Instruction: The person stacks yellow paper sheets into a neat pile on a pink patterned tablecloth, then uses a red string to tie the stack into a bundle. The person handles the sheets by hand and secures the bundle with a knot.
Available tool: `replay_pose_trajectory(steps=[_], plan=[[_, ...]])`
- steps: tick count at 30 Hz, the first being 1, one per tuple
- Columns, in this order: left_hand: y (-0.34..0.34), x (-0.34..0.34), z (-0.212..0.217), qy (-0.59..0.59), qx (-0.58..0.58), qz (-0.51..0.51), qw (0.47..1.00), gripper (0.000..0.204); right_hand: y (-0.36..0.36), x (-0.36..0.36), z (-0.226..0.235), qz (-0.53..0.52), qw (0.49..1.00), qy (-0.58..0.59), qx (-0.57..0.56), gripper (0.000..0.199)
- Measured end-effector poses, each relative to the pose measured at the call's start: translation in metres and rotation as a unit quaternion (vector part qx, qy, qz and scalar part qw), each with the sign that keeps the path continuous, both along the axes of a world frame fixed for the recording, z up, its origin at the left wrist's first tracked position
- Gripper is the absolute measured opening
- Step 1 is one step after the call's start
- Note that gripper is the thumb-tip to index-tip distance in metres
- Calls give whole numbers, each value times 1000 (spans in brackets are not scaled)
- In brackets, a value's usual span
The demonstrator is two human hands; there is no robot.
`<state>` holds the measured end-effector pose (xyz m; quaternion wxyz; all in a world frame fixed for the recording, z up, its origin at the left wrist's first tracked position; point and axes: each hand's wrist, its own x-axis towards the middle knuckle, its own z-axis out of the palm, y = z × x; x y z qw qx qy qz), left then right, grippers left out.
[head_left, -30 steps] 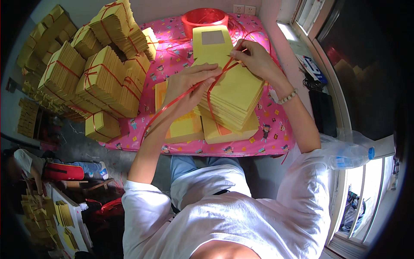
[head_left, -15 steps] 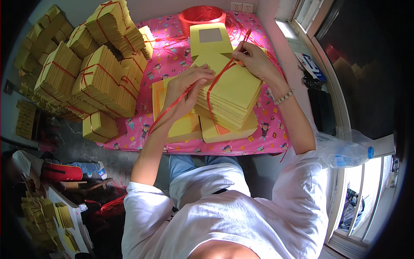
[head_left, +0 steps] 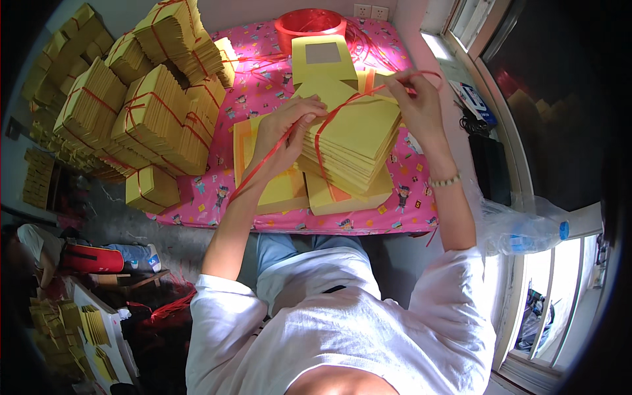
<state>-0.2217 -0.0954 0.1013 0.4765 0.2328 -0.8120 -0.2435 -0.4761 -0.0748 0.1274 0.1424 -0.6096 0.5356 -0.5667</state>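
A thick stack of yellow envelopes (head_left: 362, 135) lies tilted on other yellow paper pieces on the pink table. Red ribbon (head_left: 318, 145) runs around the stack and crosses on its top. My left hand (head_left: 287, 128) is closed at the stack's left edge, gripping the ribbon, whose loose length trails down along my forearm. Beyond the stack's right far corner, my right hand (head_left: 416, 105) pinches the other ribbon end and draws it out to the right, with a loop of it curling past the fingers.
Tied bundles of yellow envelopes (head_left: 148, 118) are piled at the left. A red basin (head_left: 309, 26) stands at the back beside loose red ribbon. One yellow envelope with a grey window (head_left: 322, 52) lies behind the stack. A plastic bottle (head_left: 536, 236) is by the window; a person (head_left: 39, 250) sits at lower left.
My right hand has moved right, away from the crossing, pulling the ribbon end outward. My left hand stays in place on the stack's left edge.
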Motion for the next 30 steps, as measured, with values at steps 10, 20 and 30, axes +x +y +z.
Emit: replay_pose_trajectory(steps=[10,20,30], plan=[[3,-2,4,-3,16,19,1000,13,106,23,-65,30,901,-423,90,13],[-27,14,24,101,281,-34,954,26,113,3,-101,127,763,-578,259,19],[-66,24,-7,3,481,104,870,35,104,11,-99,40,916,-319,241,16]])
